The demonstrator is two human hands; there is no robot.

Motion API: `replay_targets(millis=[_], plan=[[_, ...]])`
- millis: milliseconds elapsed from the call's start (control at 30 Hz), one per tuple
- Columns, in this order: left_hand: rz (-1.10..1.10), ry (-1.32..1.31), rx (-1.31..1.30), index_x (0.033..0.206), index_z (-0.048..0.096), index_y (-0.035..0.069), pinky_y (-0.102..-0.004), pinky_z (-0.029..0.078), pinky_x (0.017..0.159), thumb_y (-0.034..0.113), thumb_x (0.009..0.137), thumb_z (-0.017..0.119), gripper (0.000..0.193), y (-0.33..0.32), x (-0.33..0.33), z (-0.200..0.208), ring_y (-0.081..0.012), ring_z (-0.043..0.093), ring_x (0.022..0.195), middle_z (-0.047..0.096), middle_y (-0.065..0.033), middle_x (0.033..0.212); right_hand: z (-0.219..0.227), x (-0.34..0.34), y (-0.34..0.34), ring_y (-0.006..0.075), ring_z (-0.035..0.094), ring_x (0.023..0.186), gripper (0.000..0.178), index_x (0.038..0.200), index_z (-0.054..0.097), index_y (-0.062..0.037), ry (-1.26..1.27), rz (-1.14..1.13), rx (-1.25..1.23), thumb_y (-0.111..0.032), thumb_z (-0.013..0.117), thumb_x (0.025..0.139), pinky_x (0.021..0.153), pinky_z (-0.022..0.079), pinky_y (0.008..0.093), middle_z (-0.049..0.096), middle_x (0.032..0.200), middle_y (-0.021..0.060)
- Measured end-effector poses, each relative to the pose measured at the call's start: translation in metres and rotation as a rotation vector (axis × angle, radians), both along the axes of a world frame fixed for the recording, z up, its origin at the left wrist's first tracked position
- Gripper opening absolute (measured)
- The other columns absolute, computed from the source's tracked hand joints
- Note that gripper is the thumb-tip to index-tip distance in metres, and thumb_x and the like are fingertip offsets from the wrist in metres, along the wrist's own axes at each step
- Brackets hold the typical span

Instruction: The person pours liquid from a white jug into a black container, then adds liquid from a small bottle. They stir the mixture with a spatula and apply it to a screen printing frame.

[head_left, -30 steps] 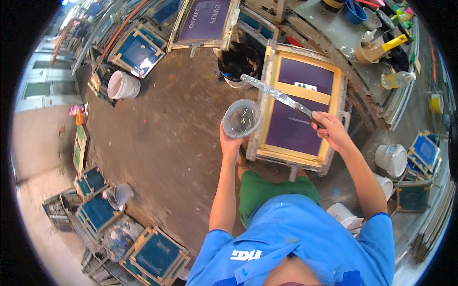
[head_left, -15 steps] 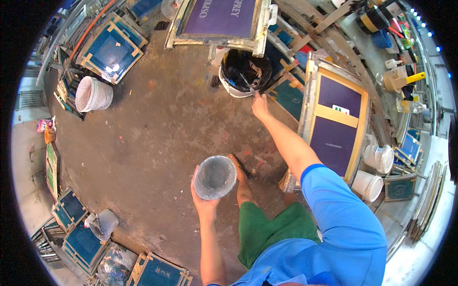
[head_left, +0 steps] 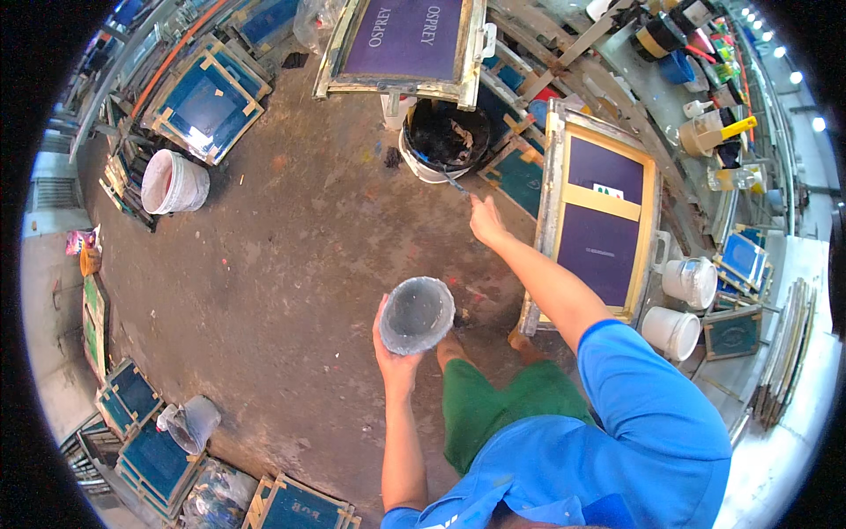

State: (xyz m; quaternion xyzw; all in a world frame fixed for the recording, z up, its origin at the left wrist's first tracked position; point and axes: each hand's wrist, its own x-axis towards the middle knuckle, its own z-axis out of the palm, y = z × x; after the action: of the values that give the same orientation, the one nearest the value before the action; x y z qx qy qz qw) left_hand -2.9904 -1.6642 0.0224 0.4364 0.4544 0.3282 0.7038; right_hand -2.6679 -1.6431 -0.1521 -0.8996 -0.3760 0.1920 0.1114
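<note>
My left hand (head_left: 395,360) is closed round the side of a round grey bowl (head_left: 418,315), its open top facing up. Nothing shows inside the bowl apart from its scuffed grey surface. My right hand (head_left: 487,220), reaching forward, grips a thin dark spatula-like tool (head_left: 456,186). The tool's far end is at the near rim of a white bucket (head_left: 424,170), whose inside is black. A crumpled brownish piece (head_left: 462,135) lies in that bucket. Most of the tool's handle is hidden in my fist.
A framed purple screen (head_left: 403,44) stands behind the black-lined bucket. Another framed purple screen (head_left: 601,256) leans at my right. White tubs (head_left: 671,333) sit beyond it. A pinkish-white bucket (head_left: 176,182) and blue screens (head_left: 204,106) are at the far left, on the brown floor (head_left: 273,238).
My right hand has drawn back toward me, pulling the tool from inside the bucket to its near rim. The bowl in my left hand has shifted slightly right and forward.
</note>
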Motion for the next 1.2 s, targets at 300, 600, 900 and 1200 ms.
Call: replay_targets(millis=[300,600,900,1200], plan=[[-0.018,-0.023,0.136,0.147,0.037,0.008,-0.0396,0.036,0.113,0.008,0.067,0.085,0.093,-0.05,0.038,0.013,-0.0223,0.046,0.134,0.047,-0.0076,0.145,0.236,0.021,-0.175,0.0037,0.041,0.06,0.046,0.138,0.052,-0.0014,1.313,-0.507,0.596,-0.012,0.055,0.093,0.053,0.035,0.0184,0.059,0.086,0.003],[-0.107,-0.193,0.139,0.142,0.041,0.006,-0.0393,0.047,0.105,0.0,0.068,0.08,0.084,-0.158,0.139,0.013,-0.0244,0.053,0.127,0.051,-0.0102,0.14,0.399,0.102,-0.39,0.0063,0.055,0.073,0.03,0.118,0.069,-0.0023,0.624,0.097,0.454,-0.021,0.065,0.095,0.067,0.046,0.0251,0.066,0.084,0.0024],[-0.461,-0.181,0.256,0.147,0.036,0.01,-0.0375,0.048,0.105,-0.011,0.074,0.072,0.084,-0.251,0.213,0.028,-0.0225,0.052,0.127,0.049,-0.0086,0.14,0.416,0.125,-0.444,0.0315,0.063,0.084,0.025,0.111,0.068,-0.009,-0.034,0.808,0.239,-0.017,0.064,0.088,0.073,0.051,0.0418,0.057,0.09,0.0118],[-0.619,0.021,0.385,0.148,0.035,0.011,-0.0375,0.053,0.1,-0.014,0.072,0.074,0.088,-0.268,0.236,0.036,-0.0249,0.055,0.124,0.05,-0.0085,0.139,0.404,0.164,-0.464,0.0304,0.064,0.085,0.026,0.113,0.067,-0.0088,-0.219,0.868,0.116,-0.014,0.063,0.088,0.077,0.051,0.0417,0.057,0.092,0.0127]])
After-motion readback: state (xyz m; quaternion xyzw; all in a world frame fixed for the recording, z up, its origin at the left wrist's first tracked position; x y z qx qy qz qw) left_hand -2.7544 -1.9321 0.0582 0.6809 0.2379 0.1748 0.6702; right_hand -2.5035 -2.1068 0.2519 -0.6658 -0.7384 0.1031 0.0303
